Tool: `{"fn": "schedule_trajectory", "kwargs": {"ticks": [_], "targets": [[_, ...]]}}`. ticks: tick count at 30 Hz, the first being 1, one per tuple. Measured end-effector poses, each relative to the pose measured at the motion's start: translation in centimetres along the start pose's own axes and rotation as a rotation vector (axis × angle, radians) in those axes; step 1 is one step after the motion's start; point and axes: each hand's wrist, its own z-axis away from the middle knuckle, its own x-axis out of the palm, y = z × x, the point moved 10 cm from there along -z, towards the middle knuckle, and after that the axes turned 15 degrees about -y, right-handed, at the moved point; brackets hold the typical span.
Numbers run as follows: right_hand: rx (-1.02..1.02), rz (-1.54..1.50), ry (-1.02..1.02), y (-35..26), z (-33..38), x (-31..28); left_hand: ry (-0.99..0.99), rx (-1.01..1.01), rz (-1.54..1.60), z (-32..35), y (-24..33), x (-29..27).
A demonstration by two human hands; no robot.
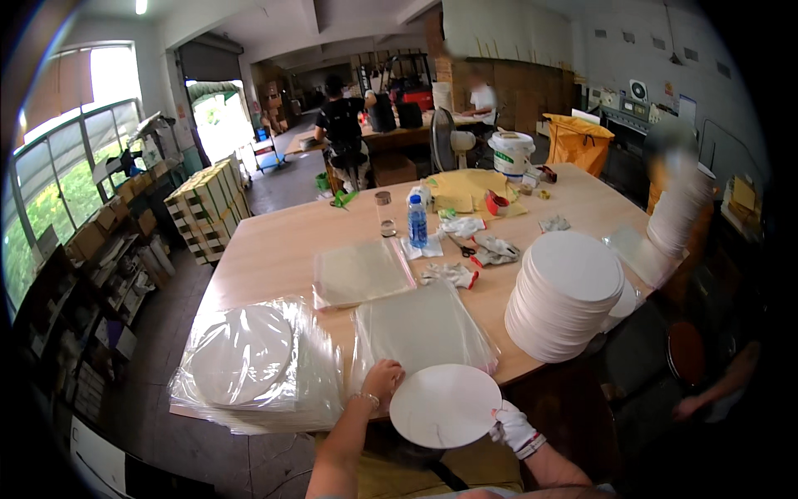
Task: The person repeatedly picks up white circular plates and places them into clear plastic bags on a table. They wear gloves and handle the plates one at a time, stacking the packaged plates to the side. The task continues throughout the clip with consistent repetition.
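White disc at near edge of table, unbagged, rim gripped by gloved right hand; bare left hand at clear bags, grip hard to tell; bagged pile done at left, tall disc stack yet unbagged at right

Forearms angled inward, left fingers curled
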Motion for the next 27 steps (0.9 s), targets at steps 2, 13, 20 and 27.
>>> {"fn": "schedule_trajectory", "kwargs": {"ticks": [2,13,20,27], "targets": [[-0.086,-0.110,0.079,-0.8,-1.4,0.8,0.133,0.015,-0.162,1.2,-0.1,-1.0],[-0.230,-0.579,0.141,-0.8,-2.7,3.0,0.334,-0.392,1.266,2.3,-0.9,2.9],[-0.166,-0.539,0.231,-1.2,-2.7,3.0,0.479,-0.227,1.204,-1.3,3.9,10.1],[-0.128,-0.363,0.286,0.4,-2.4,2.9,0.310,-0.450,1.461,4.9,10.6,14.4]]}}
